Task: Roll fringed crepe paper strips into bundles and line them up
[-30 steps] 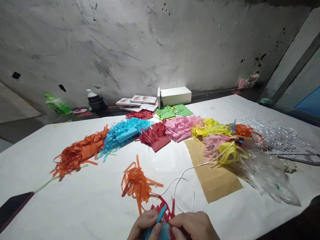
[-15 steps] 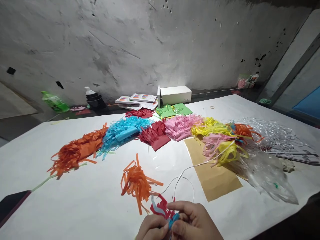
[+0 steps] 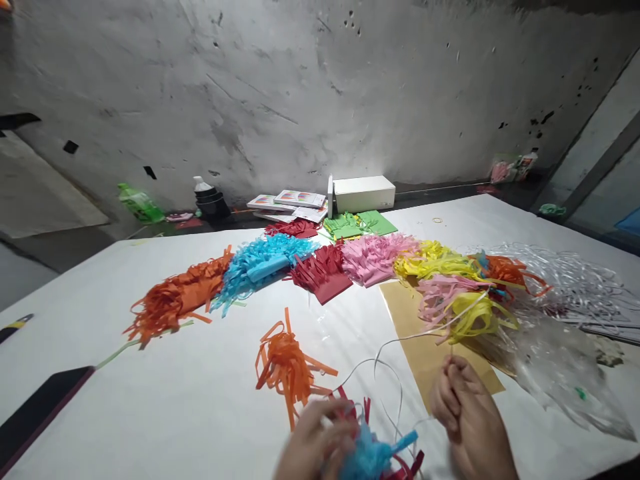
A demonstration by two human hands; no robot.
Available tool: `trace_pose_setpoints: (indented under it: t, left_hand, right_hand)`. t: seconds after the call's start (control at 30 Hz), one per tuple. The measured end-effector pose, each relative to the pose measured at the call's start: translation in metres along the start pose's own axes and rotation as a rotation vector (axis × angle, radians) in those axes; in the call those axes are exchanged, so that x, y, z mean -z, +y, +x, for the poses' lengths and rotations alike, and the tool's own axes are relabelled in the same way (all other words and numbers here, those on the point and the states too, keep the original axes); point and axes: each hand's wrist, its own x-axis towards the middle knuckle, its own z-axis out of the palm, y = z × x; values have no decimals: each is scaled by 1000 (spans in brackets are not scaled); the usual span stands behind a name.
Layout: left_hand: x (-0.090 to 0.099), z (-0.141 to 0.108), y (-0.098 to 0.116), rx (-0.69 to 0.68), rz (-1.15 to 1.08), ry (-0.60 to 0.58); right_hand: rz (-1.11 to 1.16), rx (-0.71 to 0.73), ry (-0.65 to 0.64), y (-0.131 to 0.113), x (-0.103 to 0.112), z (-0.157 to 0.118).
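Observation:
My left hand [image 3: 317,440] is closed at the edge of a blue paper tassel [image 3: 367,457], its fingers slightly blurred. Dark red strips [image 3: 410,467] stick out around the blue ones. To the right, my right hand [image 3: 470,420] is raised in a pinch, with the thin end of a white string between its fingertips; the string runs back toward the tassel. More white string [image 3: 379,357] loops over the table to the pink and yellow tassels. An orange tassel [image 3: 287,363] lies just beyond my left hand.
Fringed paper bundles, orange [image 3: 175,293], blue [image 3: 265,263], red [image 3: 325,273], pink [image 3: 377,257] and yellow [image 3: 430,260], curve across the white table. Brown paper [image 3: 410,333] and a clear plastic bag [image 3: 565,373] lie right. A white box [image 3: 365,193] stands behind; a dark flat object [image 3: 45,413] lies left.
My hands, together before, are now apart; the right has moved up and right, pulling a string. The blue tassel now shows spread out. The view has shifted left.

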Motion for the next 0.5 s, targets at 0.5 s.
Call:
trace_pose_setpoints:
  t: [0.5]
  left_hand:
    - [66, 25, 3, -658, 414, -145]
  right_hand:
    - [-729, 497, -868, 30, -22, -24]
